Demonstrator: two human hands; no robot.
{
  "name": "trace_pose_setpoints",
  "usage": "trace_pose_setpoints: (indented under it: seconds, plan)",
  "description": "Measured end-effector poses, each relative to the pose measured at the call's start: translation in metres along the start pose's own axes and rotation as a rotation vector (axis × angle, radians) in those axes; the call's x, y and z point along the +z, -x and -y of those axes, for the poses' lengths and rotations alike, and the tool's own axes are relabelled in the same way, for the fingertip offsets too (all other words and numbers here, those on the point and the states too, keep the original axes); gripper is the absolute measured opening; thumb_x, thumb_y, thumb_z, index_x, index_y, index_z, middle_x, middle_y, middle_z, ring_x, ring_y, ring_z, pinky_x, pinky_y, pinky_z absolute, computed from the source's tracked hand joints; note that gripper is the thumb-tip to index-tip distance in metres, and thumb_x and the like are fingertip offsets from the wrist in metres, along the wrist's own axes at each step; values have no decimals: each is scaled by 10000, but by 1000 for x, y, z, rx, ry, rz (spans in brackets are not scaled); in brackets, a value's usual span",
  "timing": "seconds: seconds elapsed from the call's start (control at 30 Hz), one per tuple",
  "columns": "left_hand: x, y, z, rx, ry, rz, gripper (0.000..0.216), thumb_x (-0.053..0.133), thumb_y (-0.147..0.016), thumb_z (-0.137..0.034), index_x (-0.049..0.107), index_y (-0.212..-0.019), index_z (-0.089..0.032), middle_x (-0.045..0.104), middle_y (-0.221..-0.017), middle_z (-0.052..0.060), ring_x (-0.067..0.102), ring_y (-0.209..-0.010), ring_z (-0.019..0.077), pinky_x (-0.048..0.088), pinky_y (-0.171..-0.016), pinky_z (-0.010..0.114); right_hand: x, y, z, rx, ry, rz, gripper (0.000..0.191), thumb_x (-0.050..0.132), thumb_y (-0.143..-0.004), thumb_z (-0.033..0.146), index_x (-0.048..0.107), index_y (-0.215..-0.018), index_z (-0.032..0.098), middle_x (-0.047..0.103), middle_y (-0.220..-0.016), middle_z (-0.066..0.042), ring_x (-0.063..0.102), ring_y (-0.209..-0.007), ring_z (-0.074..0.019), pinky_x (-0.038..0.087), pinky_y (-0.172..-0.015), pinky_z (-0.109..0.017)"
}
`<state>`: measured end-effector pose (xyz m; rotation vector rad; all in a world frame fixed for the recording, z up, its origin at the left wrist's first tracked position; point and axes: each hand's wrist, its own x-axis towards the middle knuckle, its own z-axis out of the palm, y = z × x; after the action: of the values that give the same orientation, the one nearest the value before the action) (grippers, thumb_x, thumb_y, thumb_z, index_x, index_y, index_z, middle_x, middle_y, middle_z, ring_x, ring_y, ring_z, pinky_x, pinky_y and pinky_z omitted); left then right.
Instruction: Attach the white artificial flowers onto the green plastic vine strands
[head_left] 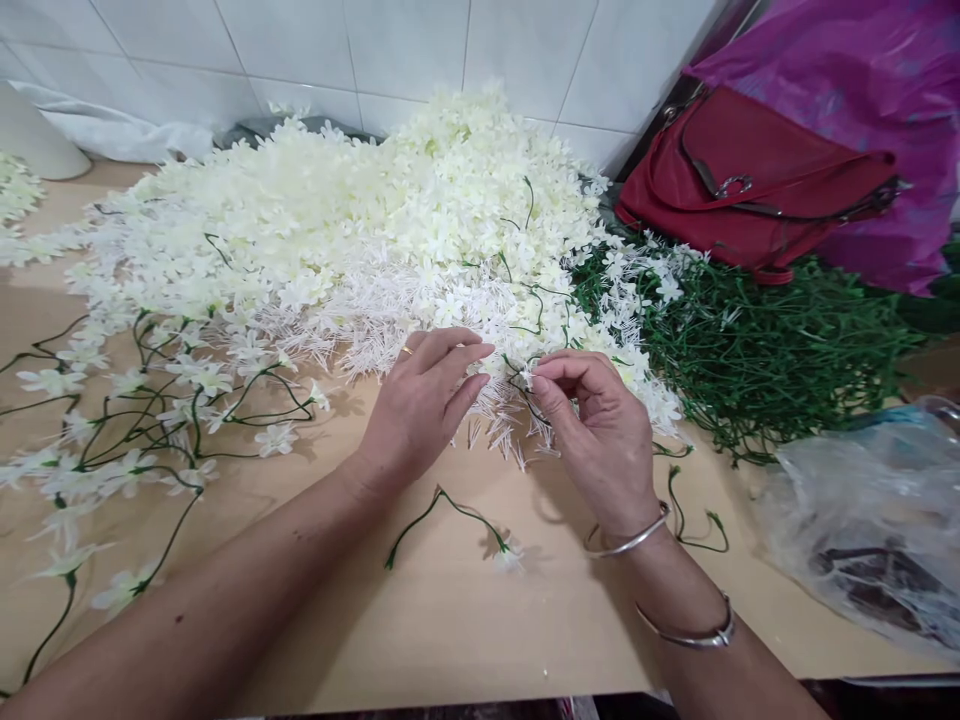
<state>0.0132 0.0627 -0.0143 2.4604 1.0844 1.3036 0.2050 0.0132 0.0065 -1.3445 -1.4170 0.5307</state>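
My right hand [600,425] pinches a small white artificial flower [527,376] between thumb and fingertips, and a green stem shows close to it. My left hand [430,395] hovers just to the left, fingers stretched and thumb apart, with nothing in it. Behind both hands rises a big heap of white and cream artificial flower heads [322,210], with white spiky stamen pieces [375,315] along its front. A single green stem [441,490] lies bent on the table between my forearms, a white blossom at its right end.
Several stemmed white flowers [199,400] spread over the table [450,640] at left. A green stem pile [780,350] sits at right, a red handbag [750,180] and purple plastic bag [862,90] behind it. A clear plastic bag [877,520] lies front right. The tiled wall [405,50] borders the back.
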Motion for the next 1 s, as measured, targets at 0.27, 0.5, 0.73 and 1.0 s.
trace_pose_setpoints:
  seconds: [0.27, 0.5, 0.73, 1.0]
  plan:
    - [3, 0, 3, 24, -197, 99, 154, 590, -1037, -191, 720, -959, -214, 753, -1176, 92, 627, -1038, 268, 489, -951, 439, 5, 6, 3, -25, -65, 53, 85, 669, -872, 158, 652, -840, 235, 752, -921, -39, 706, -911, -211, 536, -829, -378]
    - [3, -1, 1, 0, -255, 128, 256, 585, -1020, -144, 663, -1260, -188, 689, -1289, 139, 623, -1141, 293, 480, -1000, 452, 5, 5, 1, -9, 26, 90, 156, 675, -885, 157, 715, -1018, 227, 699, -858, -8, 620, -753, -164, 518, -747, -329]
    - [5, 1, 4, 23, -239, 150, 166, 543, -1039, -137, 684, -1112, -187, 689, -1315, 150, 632, -1178, 289, 481, -1029, 471, 4, 5, 1, -119, 121, 138, 134, 662, -933, 137, 753, -920, 235, 713, -953, -43, 675, -885, -188, 550, -814, -350]
    - [-4, -2, -3, -128, 164, -86, 68, 643, -963, -159, 616, -951, -221, 764, -1082, 65, 710, -963, 195, 550, -875, 352, 5, 3, 5, 5, -219, 82, 131, 764, -845, 171, 662, -793, 235, 769, -1072, -64, 717, -1055, -224, 546, -991, -442]
